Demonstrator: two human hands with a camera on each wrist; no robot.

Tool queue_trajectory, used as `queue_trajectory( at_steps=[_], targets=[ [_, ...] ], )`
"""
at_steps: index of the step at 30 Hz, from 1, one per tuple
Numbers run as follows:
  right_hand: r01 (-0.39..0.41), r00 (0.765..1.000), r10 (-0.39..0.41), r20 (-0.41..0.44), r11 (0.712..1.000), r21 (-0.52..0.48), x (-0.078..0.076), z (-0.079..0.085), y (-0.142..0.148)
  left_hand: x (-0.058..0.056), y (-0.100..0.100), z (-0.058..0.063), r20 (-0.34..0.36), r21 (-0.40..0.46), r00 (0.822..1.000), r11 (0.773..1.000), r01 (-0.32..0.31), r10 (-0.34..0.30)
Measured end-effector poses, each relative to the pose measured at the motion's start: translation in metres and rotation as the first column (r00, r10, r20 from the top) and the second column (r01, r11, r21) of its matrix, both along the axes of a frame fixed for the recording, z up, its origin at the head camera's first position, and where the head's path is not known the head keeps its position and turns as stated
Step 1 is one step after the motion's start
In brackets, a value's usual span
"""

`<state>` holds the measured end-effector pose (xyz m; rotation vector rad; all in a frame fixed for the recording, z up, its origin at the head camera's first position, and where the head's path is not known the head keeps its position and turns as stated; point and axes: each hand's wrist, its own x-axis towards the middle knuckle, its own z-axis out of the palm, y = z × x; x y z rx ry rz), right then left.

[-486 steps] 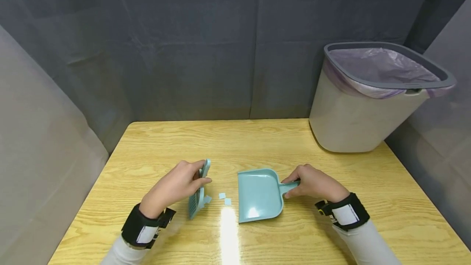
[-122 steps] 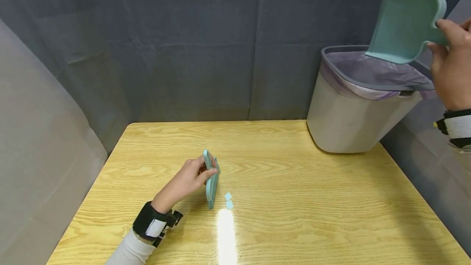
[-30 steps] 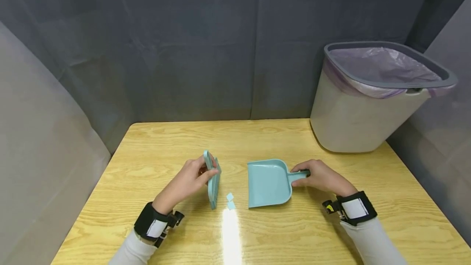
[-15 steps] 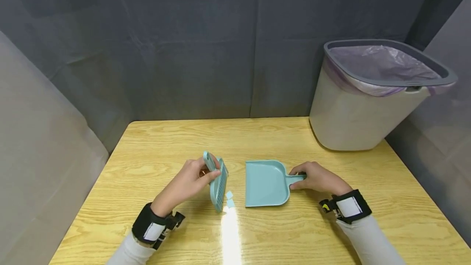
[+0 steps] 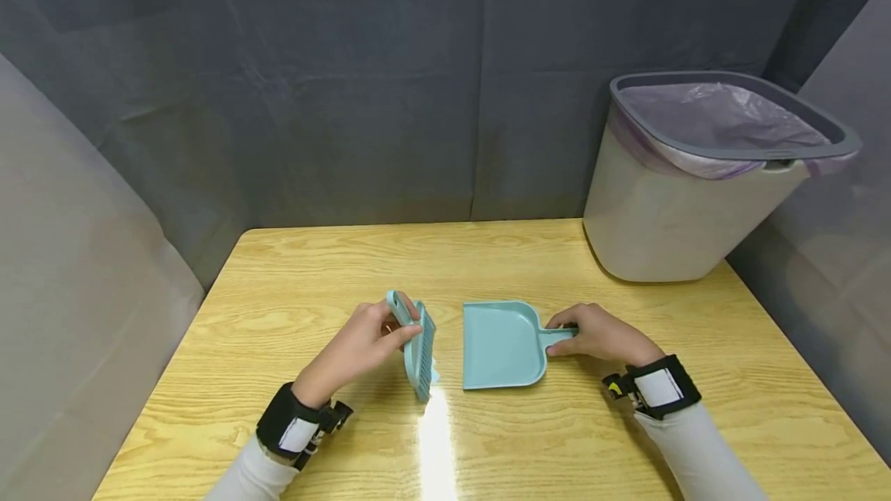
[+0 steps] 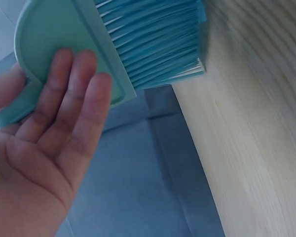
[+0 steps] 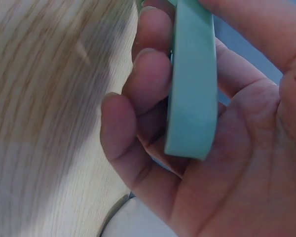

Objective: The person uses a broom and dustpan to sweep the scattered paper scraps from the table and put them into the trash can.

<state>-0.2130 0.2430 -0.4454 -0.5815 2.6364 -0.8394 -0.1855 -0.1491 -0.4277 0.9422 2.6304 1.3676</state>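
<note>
In the head view my left hand [image 5: 365, 342] grips a teal hand brush [image 5: 420, 358] by its handle, bristles down at the table. Just right of the bristles a light blue paper scrap [image 5: 435, 372] peeks out, partly hidden by the brush. The left wrist view shows the brush's bristles [image 6: 155, 42] reaching the wood, with my fingers [image 6: 84, 108] along its body. My right hand [image 5: 602, 335] holds the handle [image 7: 193, 84] of a teal dustpan [image 5: 503, 346]. The pan lies flat, its straight front edge facing the brush across a short gap, and nothing shows in it.
At the back right of the wooden table [image 5: 334, 269] stands a beige trash bin [image 5: 675, 207] with a grey rim and a purple-tinted liner. Dark cloth [image 5: 362, 99] hangs behind the table, with pale panels at both sides.
Over the last second the brush has turned and moved right, up to the scraps, partly covering them. The dustpan has slid slightly left. Earlier, the right hand held the dustpan tilted over the bin.
</note>
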Motion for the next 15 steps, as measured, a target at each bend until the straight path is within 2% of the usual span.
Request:
queue_trajectory(
  at_steps=[4,8,15],
  targets=[
    [0.009,1.000,-0.009,0.006,1.000,0.004,0.0010,0.0020,-0.0009,-0.0052,-0.0056,-0.0025,-0.012,0.006,0.999,0.999,-0.039,0.039],
    [0.012,1.000,-0.012,0.010,1.000,0.006,0.0018,0.0032,-0.0017,-0.0069,-0.0073,-0.0027,-0.022,0.018,0.999,0.999,-0.049,0.050],
    [0.016,0.999,-0.015,0.028,1.000,-0.020,0.0032,0.0027,-0.0031,-0.0032,-0.0066,0.0034,-0.113,0.019,0.992,0.998,-0.062,0.064]
  ],
)
